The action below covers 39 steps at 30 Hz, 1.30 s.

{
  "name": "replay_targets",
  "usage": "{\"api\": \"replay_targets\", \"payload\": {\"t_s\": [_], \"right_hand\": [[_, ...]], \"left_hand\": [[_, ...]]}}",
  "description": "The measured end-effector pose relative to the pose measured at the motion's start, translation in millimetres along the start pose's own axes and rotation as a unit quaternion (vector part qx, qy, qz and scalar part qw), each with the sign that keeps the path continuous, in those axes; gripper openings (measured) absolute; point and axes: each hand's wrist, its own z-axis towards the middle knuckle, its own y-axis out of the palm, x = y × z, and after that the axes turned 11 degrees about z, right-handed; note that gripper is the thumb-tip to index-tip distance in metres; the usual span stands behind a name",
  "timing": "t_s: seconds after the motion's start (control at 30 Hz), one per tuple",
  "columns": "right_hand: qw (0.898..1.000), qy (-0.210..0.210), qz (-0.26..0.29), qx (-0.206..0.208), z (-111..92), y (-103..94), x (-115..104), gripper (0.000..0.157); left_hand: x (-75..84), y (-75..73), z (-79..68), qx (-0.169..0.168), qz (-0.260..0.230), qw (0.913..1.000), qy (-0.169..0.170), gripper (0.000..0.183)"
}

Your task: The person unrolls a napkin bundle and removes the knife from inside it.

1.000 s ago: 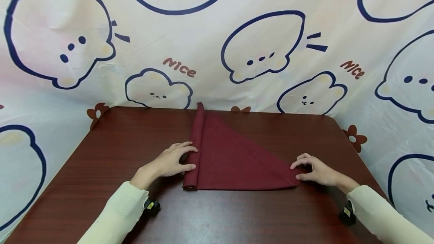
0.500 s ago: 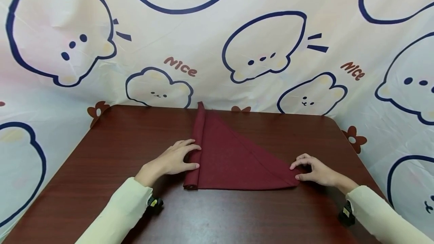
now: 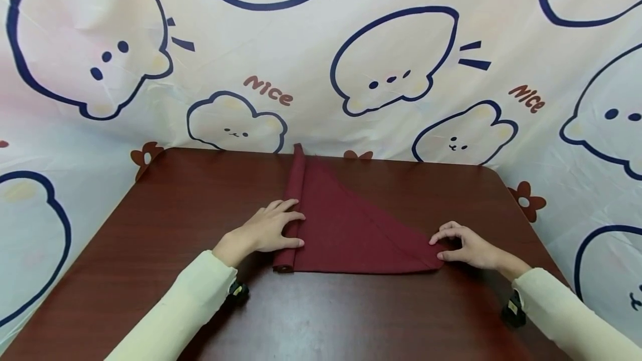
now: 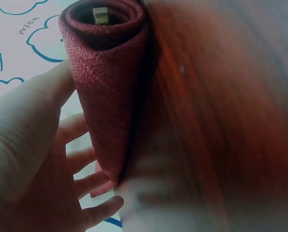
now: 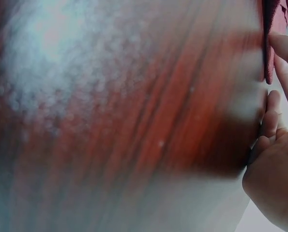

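A dark red cloth (image 3: 346,227) lies on the brown table, its left side wound into a narrow roll (image 3: 296,177) and its flat part tapering to a corner at the right. My left hand (image 3: 266,230) rests over the near half of the roll, fingers spread and thumb reaching onto the flat cloth. In the left wrist view, small yellowish squared ends (image 4: 100,15) show inside the spiral end of the roll (image 4: 105,82). My right hand (image 3: 468,247) holds the cloth's right corner between thumb and curled fingers; the right wrist view catches only the cloth's edge (image 5: 269,43).
The brown wooden table (image 3: 351,316) has rounded far corners and reflects light near the front. A pale fabric backdrop (image 3: 311,43) with blue cartoon outlines hangs behind it and along both sides. Each sleeve end carries a small black wrist device.
My left hand has moved slightly right over the roll, its fingertips and thumb reaching further onto the flat cloth. The right hand stays at the corner. The head view has tilted a little.
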Motion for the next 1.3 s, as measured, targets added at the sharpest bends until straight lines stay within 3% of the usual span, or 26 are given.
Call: {"api": "replay_targets", "payload": {"t_s": [0.13,0.47,0.93,1.3], "right_hand": [[1.000,-0.011,0.003,0.001,1.7,-1.1,-0.8,0.021],[1.000,0.017,-0.009,-0.001,-1.1,-0.7,1.6,0.021],[1.000,0.009,-0.009,0.000,2.3,-0.7,-3.4,0.021],[1.000,0.006,-0.003,-0.005,0.2,-0.1,-3.9,0.021]], "left_hand": [[-4.3,-0.8,-1.2,0.007,-0.011,0.9999,-0.010,0.057],[-14.0,4.6,-9.2,0.023,-0.028,0.9991,-0.021,0.058],[-30.6,0.8,-20.4,0.044,-0.038,0.9978,-0.030,0.059],[-47.1,-6.1,-33.1,0.018,-0.044,0.9977,-0.049,0.060]]}}
